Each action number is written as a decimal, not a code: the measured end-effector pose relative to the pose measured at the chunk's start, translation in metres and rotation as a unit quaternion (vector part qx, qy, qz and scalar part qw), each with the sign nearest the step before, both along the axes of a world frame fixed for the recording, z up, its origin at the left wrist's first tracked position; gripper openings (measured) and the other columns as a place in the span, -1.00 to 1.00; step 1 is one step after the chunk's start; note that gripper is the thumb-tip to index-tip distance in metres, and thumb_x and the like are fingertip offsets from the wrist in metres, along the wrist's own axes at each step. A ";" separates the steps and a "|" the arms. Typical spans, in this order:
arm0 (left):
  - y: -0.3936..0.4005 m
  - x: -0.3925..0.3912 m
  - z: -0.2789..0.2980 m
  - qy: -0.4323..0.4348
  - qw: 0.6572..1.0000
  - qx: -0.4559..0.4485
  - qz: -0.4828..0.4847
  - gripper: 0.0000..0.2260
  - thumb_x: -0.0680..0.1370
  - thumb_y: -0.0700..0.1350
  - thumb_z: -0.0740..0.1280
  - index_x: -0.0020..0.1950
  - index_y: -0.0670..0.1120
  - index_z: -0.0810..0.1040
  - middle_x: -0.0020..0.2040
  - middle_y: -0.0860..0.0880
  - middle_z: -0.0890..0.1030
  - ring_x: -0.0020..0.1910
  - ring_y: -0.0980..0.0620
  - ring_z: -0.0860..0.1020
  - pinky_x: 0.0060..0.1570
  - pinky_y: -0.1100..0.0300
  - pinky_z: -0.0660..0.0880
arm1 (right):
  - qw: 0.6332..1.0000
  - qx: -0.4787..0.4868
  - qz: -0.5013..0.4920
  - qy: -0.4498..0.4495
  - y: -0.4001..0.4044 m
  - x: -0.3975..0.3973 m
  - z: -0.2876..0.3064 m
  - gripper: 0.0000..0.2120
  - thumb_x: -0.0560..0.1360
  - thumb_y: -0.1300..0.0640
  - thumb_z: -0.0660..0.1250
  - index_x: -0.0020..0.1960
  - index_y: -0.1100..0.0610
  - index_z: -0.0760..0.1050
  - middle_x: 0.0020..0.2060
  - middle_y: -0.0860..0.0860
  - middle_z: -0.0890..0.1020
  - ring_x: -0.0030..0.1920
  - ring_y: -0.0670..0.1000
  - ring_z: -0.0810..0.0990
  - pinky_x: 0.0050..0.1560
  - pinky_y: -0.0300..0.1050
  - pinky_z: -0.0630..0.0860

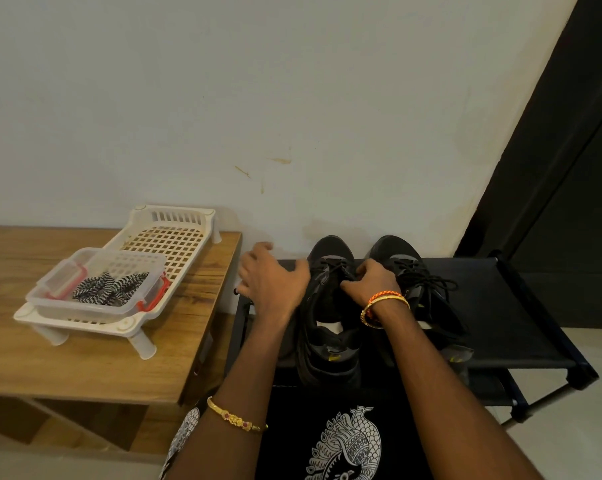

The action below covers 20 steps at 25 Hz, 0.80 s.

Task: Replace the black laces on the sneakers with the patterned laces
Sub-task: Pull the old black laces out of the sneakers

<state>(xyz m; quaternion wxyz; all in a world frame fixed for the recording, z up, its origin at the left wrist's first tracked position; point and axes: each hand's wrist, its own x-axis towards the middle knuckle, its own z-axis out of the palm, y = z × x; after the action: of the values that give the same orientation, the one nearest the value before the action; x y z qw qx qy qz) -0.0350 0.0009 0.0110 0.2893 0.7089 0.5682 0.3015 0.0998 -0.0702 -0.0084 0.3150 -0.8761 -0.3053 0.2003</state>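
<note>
On a dark shoe rack (521,317) against the wall, we rest our left hand (272,282), fingers relaxed, beside the black sneakers (330,337) while our right hand (372,282) pinches the black laces (330,263), the patterned laces (109,289) in a clear box (95,308) on the table (50,368).

table (85,368) left: my laces (107,288) in box (85,308), box on rack (175,237) | shelf (521,327) right: two sneakers (327,355) side by side, my hands on them
</note>
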 end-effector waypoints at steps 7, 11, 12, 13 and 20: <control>-0.015 0.015 -0.017 0.069 0.978 -0.061 -0.185 -0.67 0.48 0.02 0.32 0.19 -0.10 0.49 0.12 -0.07 0.39 0.19 -0.10 0.42 0.16 0.00 0.42 | 0.973 0.012 0.104 -0.205 0.021 -0.009 0.004 -0.75 0.49 0.21 0.31 0.16 0.08 0.58 0.11 0.14 0.49 0.13 0.17 0.50 0.13 0.07 0.49; -0.016 0.018 -0.023 0.084 0.977 -0.047 -0.190 -0.80 0.53 -0.08 0.26 0.11 -0.12 0.52 0.06 -0.13 0.41 0.03 -0.14 0.46 -0.14 0.10 0.36 | 0.962 -0.026 0.103 -0.253 0.028 -0.011 0.002 -0.82 0.53 0.17 0.28 0.09 0.13 0.59 0.11 0.14 0.45 0.11 0.19 0.48 0.06 0.05 0.47; -0.017 0.019 -0.024 0.079 0.979 -0.045 -0.183 -0.81 0.54 -0.09 0.25 0.10 -0.11 0.53 0.07 -0.15 0.43 0.01 -0.13 0.46 -0.16 0.11 0.33 | 0.964 -0.020 0.097 -0.246 0.029 -0.011 0.001 -0.84 0.53 0.16 0.28 0.06 0.13 0.60 0.10 0.13 0.45 0.10 0.18 0.48 0.04 0.04 0.47; -0.017 0.020 -0.026 0.076 0.980 -0.043 -0.179 -0.81 0.56 -0.09 0.23 0.12 -0.10 0.54 0.08 -0.16 0.43 -0.01 -0.13 0.47 -0.16 0.12 0.33 | 0.968 -0.010 0.094 -0.234 0.029 -0.011 0.000 -0.85 0.53 0.15 0.29 0.02 0.14 0.60 0.09 0.13 0.44 0.09 0.17 0.49 0.01 0.02 0.48; -0.017 0.022 -0.032 0.072 0.986 -0.025 -0.148 -0.70 0.59 -0.11 0.22 0.32 -0.03 0.50 0.14 -0.13 0.41 0.07 -0.16 0.49 0.05 0.06 0.44 | 0.984 0.153 -0.060 -0.067 0.027 0.001 0.003 -0.84 0.43 0.14 0.39 -0.32 0.11 0.55 -0.23 0.07 0.60 -0.21 0.08 0.55 -0.14 -0.11 0.49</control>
<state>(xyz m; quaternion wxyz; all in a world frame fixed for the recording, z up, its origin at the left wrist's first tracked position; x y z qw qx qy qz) -0.0125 -0.0162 -0.0213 0.3066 0.7975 0.4840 0.1890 0.1010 -0.0433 -0.0058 0.4356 -0.8456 -0.2999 0.0728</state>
